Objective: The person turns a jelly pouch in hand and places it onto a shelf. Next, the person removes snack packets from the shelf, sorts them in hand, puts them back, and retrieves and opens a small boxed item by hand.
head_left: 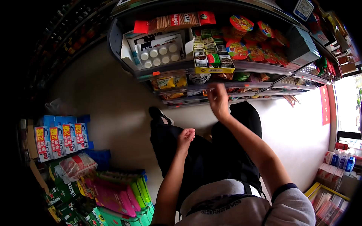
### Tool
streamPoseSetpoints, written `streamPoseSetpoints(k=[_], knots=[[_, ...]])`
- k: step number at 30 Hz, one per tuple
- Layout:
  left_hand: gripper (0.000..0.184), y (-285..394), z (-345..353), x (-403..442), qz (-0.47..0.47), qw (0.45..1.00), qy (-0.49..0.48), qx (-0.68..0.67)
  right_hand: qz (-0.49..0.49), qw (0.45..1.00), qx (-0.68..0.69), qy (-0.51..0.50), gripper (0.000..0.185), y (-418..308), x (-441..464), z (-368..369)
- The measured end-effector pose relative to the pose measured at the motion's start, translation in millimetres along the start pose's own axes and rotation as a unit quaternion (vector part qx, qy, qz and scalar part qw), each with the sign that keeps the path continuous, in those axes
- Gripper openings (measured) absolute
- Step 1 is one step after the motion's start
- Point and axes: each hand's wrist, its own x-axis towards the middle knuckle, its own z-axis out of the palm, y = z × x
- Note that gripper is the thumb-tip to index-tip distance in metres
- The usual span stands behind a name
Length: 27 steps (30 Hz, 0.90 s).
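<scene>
Over my dark-trousered legs, my left hand (186, 139) is held with its fingers curled in, and nothing shows in it. My right hand (218, 101) is raised in front of the lower shelves; its fingers are bent and smeared by motion, so I cannot tell whether it holds or touches anything. Behind it are snack packets (171, 81) in bags of several colours. On the shelf above stand a yellow tray (215, 70) of small boxes, a blister pack of round white pieces (160, 54), and several round tubs with red and green lids (241, 23).
A long red-ended packet (175, 22) lies along the top shelf. To my left are stacked blue and red boxes (60, 139), pink packs (113, 194) and green Heineken cartons (68, 194). Bottles (343, 161) and a yellow-edged case (328, 199) stand at the right by the doorway.
</scene>
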Motion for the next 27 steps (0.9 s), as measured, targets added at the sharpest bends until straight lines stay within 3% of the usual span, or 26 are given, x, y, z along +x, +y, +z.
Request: streamPoseSetpoints(k=[3,4,5,7,10,13,14,15,18,21,22,25,27], knots=[[0.017,2,2,1,-0.017,1.000,0.000,0.015,0.017,0.989,0.033,-0.146,0.027,-16,-25,23],[0.016,3,3,0,-0.026,1.000,0.007,0.011,0.034,0.983,0.049,-0.171,0.037,-22,-25,35],[0.015,5,4,-1,-0.023,1.000,0.007,0.007,-0.054,0.989,0.005,-0.138,0.052,-22,-19,49],[0.014,8,4,-3,-0.016,1.000,0.010,-0.002,-0.100,0.992,-0.061,-0.048,0.063,-36,3,71],[0.013,9,2,-4,-0.009,0.999,0.020,-0.029,-0.084,0.988,-0.128,-0.015,0.069,-39,32,98],[0.014,16,1,-7,0.001,0.998,0.032,-0.060,-0.099,0.970,-0.221,-0.027,0.061,-34,52,113],[0.014,20,1,-8,0.009,0.996,0.037,-0.075,-0.038,0.968,-0.235,-0.083,0.052,-32,58,116],[0.015,27,1,-10,0.016,0.995,0.042,-0.090,-0.026,0.969,-0.235,-0.072,0.050,-37,62,119],[0.019,43,-9,6,0.136,0.986,0.083,-0.038,-0.028,0.960,-0.275,-0.054,0.048,-32,70,130],[0.028,87,-16,30,0.306,0.942,0.133,0.046,0.040,0.946,-0.309,-0.085,0.030,-10,73,147],[0.034,105,-18,34,0.333,0.930,0.141,0.066,0.000,0.958,-0.275,-0.077,0.031,-18,73,139],[0.049,145,-24,61,0.418,0.870,0.189,0.181,0.035,0.940,-0.301,-0.159,0.030,-28,84,131],[0.058,162,-22,74,0.437,0.845,0.206,0.231,0.010,0.953,-0.279,-0.119,0.030,-31,83,128]])
